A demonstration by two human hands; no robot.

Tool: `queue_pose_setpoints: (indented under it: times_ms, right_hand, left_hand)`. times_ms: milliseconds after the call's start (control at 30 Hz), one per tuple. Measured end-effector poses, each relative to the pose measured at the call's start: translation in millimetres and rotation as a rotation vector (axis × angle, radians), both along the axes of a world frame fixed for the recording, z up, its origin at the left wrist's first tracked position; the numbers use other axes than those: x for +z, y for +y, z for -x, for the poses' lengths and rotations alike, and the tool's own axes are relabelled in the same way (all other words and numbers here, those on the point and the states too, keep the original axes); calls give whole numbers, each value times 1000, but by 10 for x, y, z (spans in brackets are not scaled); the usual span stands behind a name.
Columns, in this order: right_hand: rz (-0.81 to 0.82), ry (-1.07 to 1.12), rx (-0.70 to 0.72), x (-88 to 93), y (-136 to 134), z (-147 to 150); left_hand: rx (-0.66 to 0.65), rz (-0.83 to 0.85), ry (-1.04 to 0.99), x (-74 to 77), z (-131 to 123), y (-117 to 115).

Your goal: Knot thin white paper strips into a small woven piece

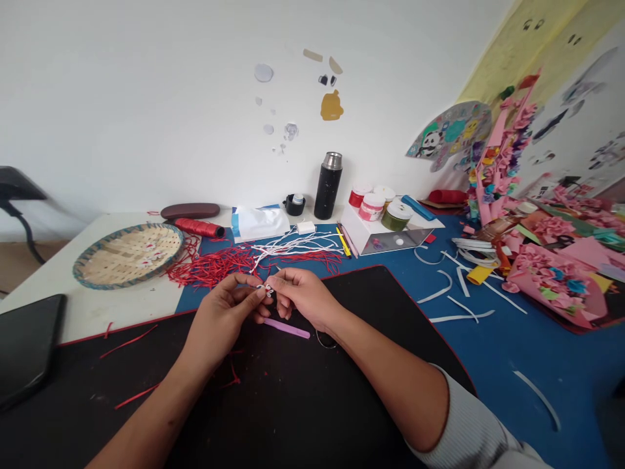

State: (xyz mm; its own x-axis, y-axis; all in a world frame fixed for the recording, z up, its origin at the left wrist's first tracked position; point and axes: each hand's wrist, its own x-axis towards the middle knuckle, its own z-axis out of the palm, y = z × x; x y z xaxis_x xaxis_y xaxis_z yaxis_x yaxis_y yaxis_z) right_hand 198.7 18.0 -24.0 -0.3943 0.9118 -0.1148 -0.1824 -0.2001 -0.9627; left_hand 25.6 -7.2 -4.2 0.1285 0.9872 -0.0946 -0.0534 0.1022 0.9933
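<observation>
Close together above the black mat [312, 404], both hands meet at a small white-and-red knotted cord piece [268, 290]. My left hand [227, 309] pinches its left side between thumb and fingertips. On the other side, the thumb and index finger of my right hand [300, 296] are closed on it. Fingers cover much of the piece, so its full shape is hidden. A slim purple tool [287, 328] lies just below the fingers, its left end hidden by them. Under my right wrist, part of a thin ring-like loop [326, 340] shows.
Beyond the hands lie red cords [219, 266], white cords [297, 243] and a yellow pen [344, 241]. A woven basket [124, 257] with small pieces stands left, near a red thread spool [199, 227]. A black bottle [328, 185], jars [372, 206] and pink paper flowers [547, 273] are further back and right.
</observation>
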Motion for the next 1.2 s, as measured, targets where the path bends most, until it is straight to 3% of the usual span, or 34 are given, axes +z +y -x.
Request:
queue_pose_setpoints:
  times_ms: [333,733,967,1200]
  right_hand:
    - [-86,-88,41,37,-10,-35]
    - [-69,-106,57,89,-30,-46]
    - [-74,-108,38,71,-17,-60]
    - [-71,-111,55,80,-38,-62]
  left_hand:
    - [-11,-9,35,1,13,5]
    - [27,-83,186,33,73,11]
    - [114,-59,163,31,88,-3]
    - [33,-25,45,-12,91,7]
